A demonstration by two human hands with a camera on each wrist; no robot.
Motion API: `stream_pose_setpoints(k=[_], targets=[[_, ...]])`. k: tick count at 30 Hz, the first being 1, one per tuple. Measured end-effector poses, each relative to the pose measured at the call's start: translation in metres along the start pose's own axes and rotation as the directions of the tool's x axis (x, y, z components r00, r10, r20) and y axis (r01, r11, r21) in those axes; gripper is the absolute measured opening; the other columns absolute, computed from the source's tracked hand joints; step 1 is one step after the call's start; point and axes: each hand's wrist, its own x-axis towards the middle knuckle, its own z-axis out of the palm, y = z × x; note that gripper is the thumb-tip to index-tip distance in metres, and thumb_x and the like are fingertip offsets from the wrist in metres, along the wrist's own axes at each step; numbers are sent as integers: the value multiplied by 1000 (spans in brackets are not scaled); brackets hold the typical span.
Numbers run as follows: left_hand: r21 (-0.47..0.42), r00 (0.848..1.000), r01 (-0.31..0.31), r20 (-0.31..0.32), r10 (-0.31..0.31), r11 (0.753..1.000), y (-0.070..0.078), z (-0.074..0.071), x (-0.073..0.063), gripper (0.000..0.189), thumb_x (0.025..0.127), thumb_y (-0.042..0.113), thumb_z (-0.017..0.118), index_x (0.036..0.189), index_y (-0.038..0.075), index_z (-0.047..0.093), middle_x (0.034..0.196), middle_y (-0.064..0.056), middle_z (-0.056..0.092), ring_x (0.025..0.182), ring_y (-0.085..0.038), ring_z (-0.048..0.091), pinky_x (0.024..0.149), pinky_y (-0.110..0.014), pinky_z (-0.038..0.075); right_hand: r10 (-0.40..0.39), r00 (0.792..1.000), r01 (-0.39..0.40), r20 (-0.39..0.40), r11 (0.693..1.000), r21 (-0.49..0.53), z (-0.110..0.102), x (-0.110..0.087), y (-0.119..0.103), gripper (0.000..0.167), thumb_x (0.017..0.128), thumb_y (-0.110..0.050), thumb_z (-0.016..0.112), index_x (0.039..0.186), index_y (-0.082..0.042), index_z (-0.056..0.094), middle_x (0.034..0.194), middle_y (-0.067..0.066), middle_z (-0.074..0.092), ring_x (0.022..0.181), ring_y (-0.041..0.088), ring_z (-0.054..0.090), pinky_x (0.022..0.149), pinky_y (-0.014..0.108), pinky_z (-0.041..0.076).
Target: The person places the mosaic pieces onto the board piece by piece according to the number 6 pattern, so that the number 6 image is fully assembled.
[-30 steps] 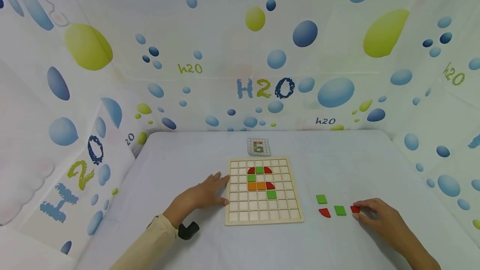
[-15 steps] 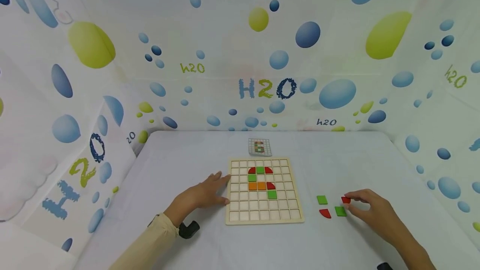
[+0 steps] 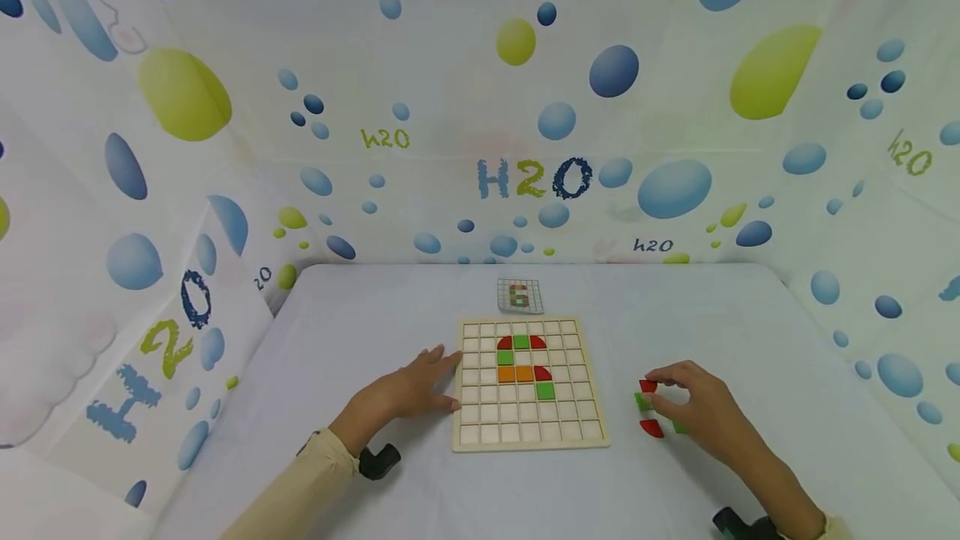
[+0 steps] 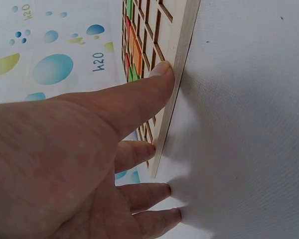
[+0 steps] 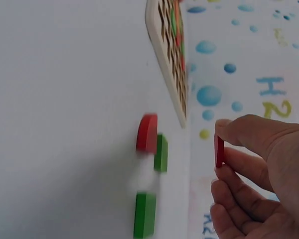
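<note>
A wooden grid board lies on the table with red, green and orange tiles in some of its cells. My left hand rests at the board's left edge, its thumb touching the frame in the left wrist view. Between thumb and fingertips my right hand pinches a red tile, held above the tabletop. Beneath it lie a red quarter-circle tile and a green square tile. Another green tile is mostly hidden by the hand in the head view.
Behind the board lies a small card printed with a grid and a coloured figure. The white tablecloth covers the table. A patterned curtain rises behind it. Dark wrist devices sit at both wrists.
My right hand has lifted the red tile off the table and carried it left, over the other loose tiles. My left hand stays at the board's edge.
</note>
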Motion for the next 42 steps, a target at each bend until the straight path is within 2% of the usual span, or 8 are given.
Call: stream_pose_setpoints(k=[5,14,21,25,33,38,42], targets=[[5,1000,-1,-5,1,1000,-2,1,1,87,93,41,81,165,18,38,173,-21,26,160,-45,21,122,-68,30,-9,1000,9,9,1000,20,13,7,-18,31,93,-21,82,122,-11,75,120,6,70,115,28,66,97,50,60],[-5,1000,-3,0,3,1000,-2,1,0,87,93,39,81,165,17,37,173,-21,26,160,-45,20,122,-68,30,-97,995,95,23,994,60,37,19,-51,23,91,-15,82,114,-14,78,113,0,71,109,21,67,96,46,60],[-23,1000,-11,1,11,1000,-2,-2,-3,87,94,37,82,165,16,37,173,-22,25,160,-46,20,122,-68,29,-83,994,77,71,994,83,54,24,-72,21,90,-16,85,109,-17,78,109,-4,69,110,19,65,99,46,58],[-24,1000,-4,2,4,1000,-2,-1,-1,87,93,38,82,165,16,38,173,-22,25,160,-46,20,122,-68,29,-61,993,52,99,994,95,63,24,-81,19,89,-18,86,107,-20,79,108,-6,69,108,16,63,99,43,58],[-8,1000,17,2,-17,1000,-5,4,3,88,93,41,82,166,21,38,173,-18,26,161,-43,20,122,-67,30,-97,989,84,114,990,117,76,22,-90,18,87,-18,87,104,-17,80,103,-10,68,105,12,61,96,40,58],[4,1000,16,-3,-16,1000,-5,4,3,88,93,42,81,166,21,38,173,-18,26,161,-42,20,122,-67,31,-111,986,103,125,993,65,82,21,-93,17,85,-18,89,99,-16,81,98,-8,66,99,12,59,90,38,58],[3,1000,11,-4,-11,1000,-4,3,2,87,93,41,82,165,20,38,173,-19,27,161,-43,21,122,-67,31,-128,983,123,133,991,42,86,20,-92,18,84,-18,90,98,-15,80,97,-7,66,98,12,59,90,38,58]])
